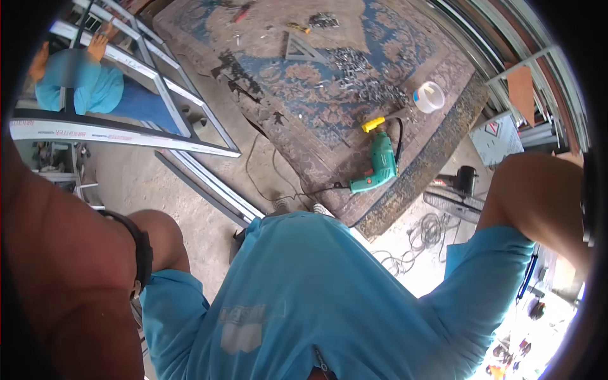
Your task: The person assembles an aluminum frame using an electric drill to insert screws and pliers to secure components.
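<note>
The green drill (383, 166) lies on its side on the carpet-covered bench (297, 136), close to the near corner, its handle toward that corner and its front end pointing away from the person. Its cord runs from the handle over the left edge. The left hand (63, 285) is a large blur at the left of the view, beyond the black wrist strap (140, 247); I cannot tell how its fingers stand or what they touch. The right arm is bent, its forearm (567, 218) running to the right side, and the right hand is out of view.

Just beyond the drill's front end is a yellow-handled tool (375, 124). A clear tub (429, 97) stands near the right edge, with small metal pieces (380, 88) scattered from beside it toward the bench's middle. Farther off are a metal set square (303, 50), an orange-handled tool (299, 28) and a red-handled tool (241, 15).

To the left, another person (85, 79) has a hand at the metal frames (120, 134). Right of the near corner, a fan (453, 201) and loose cable (425, 233) lie on the floor (402, 246).
</note>
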### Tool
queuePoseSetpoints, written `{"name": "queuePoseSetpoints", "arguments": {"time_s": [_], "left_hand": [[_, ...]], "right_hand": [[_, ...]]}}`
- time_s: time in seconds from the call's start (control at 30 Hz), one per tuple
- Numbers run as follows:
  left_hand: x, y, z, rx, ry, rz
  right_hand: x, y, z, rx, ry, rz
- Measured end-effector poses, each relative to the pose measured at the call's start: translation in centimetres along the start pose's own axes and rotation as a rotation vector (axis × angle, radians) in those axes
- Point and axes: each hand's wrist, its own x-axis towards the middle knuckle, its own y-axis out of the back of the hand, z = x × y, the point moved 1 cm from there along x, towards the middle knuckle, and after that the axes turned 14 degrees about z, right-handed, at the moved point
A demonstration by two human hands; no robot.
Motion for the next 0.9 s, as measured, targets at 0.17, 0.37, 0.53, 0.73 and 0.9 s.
{"name": "queuePoseSetpoints", "arguments": {"time_s": [0.17, 0.37, 0.53, 0.73, 0.9], "left_hand": [[0.7, -2.2, -1.5, -0.091, -0.076, -0.025], [1.6, -3.5, -2.8, -0.180, -0.150, -0.046], [1.2, -6.5, -5.1, -0.299, -0.152, -0.091], [-0.7, -14.5, -9.6, -0.410, -0.196, -0.121], [-2.2, -21.8, -9.4, -0.501, -0.250, -0.093]], "right_hand": [[-1.9, 1.3, -2.3, -0.072, -0.002, 0.054], [-4.9, 1.7, -6.6, -0.151, 0.047, 0.090], [-7.6, 1.7, -10.0, -0.227, 0.088, 0.172], [-12.1, 0.7, -14.9, -0.367, 0.166, 0.227], [-11.5, -0.3, -19.5, -0.467, 0.191, 0.131]]}}
